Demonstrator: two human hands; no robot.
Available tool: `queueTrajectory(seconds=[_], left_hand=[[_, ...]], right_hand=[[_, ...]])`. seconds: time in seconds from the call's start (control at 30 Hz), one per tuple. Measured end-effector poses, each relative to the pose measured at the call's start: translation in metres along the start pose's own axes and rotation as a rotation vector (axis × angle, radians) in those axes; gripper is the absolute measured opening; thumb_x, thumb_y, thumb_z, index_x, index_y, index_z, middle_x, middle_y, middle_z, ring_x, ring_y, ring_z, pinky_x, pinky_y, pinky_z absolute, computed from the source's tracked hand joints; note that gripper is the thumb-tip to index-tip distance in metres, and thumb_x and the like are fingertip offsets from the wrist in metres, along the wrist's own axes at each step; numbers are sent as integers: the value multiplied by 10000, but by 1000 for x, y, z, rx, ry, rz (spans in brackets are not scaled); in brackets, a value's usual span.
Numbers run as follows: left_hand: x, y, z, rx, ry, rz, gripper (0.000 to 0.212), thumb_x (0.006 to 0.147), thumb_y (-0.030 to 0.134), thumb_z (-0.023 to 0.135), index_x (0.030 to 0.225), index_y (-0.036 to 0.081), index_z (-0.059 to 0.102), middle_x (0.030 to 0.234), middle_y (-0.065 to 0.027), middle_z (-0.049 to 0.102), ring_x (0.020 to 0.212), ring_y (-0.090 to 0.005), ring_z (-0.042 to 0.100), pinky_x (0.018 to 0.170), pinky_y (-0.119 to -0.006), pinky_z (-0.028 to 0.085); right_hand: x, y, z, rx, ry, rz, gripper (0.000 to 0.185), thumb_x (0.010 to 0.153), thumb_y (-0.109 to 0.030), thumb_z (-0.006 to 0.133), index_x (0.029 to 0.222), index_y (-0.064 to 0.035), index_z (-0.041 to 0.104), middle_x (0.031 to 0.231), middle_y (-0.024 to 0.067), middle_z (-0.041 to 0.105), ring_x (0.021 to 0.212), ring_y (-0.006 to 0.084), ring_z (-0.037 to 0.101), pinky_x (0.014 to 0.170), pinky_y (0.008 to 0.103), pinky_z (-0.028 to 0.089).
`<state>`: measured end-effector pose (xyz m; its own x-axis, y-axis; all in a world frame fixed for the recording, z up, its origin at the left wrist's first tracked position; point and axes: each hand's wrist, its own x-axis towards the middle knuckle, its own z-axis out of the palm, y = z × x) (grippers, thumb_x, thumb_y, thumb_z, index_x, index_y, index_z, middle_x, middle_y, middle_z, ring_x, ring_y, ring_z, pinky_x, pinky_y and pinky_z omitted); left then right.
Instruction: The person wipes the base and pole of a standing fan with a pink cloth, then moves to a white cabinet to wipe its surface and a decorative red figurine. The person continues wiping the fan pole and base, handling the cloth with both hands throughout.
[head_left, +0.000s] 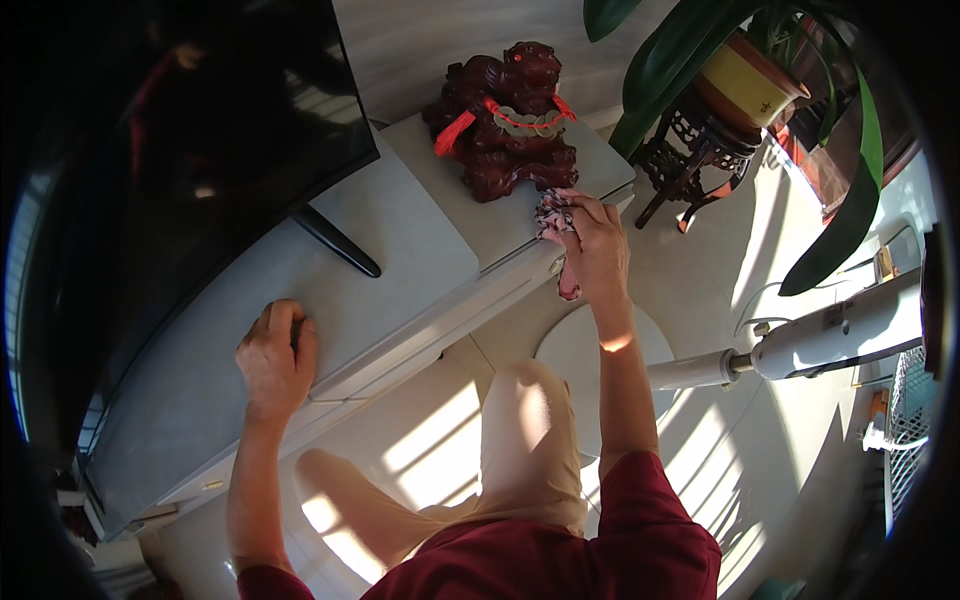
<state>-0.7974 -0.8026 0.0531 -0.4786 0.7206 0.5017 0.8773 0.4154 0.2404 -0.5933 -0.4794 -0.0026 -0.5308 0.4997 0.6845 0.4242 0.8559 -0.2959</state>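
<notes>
My right hand (600, 244) grips a crumpled pink patterned cloth (553, 214) at the front edge of the TV cabinet (420, 247). Part of the cloth hangs down over that edge. Just beyond it stands a dark reddish-brown carved animal figurine (491, 157), with a string of coins (529, 124) and red tassels (454, 135) draped across it. My left hand (277, 352) rests on the cabinet top, its fingers curled in and nothing visible in them.
A large TV (247, 112) stands at the left on a black foot (341, 244). At the right, a potted plant (750, 79) sits on a carved wooden stand (690, 150), its long leaves reaching outward. A white pole-shaped appliance (832, 330) with a round base (555, 337) is near my right arm.
</notes>
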Motion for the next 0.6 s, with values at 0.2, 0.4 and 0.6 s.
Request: queueTrajectory(seconds=[0.2, 0.4, 0.6], left_hand=[[3, 4, 4, 34, 4, 44, 88, 817, 63, 605, 850, 74, 524, 723, -84, 580, 574, -286, 568, 528, -381, 457], [0, -1, 1, 5, -30, 26, 72, 830, 52, 592, 856, 65, 526, 730, -91, 582, 588, -276, 572, 540, -369, 463], [4, 3, 0, 11, -45, 7, 87, 826, 62, 606, 848, 65, 522, 717, -95, 579, 579, -279, 575, 534, -366, 462]], right_hand=[[-28, -60, 16, 39, 89, -51, 303, 646, -33, 680, 946, -78, 665, 1126, 3, 590, 1004, 253, 552, 720, 368, 468], [-33, -53, 18, 61, 86, -96, 383, 639, -75, 708, 1020, -94, 671, 1104, 18, 554, 970, 246, 549, 720, 359, 468], [-16, -16, 5, -47, 63, 131, 369, 650, -101, 733, 1015, -133, 684, 1044, 26, 550, 929, 233, 553, 720, 375, 473]])
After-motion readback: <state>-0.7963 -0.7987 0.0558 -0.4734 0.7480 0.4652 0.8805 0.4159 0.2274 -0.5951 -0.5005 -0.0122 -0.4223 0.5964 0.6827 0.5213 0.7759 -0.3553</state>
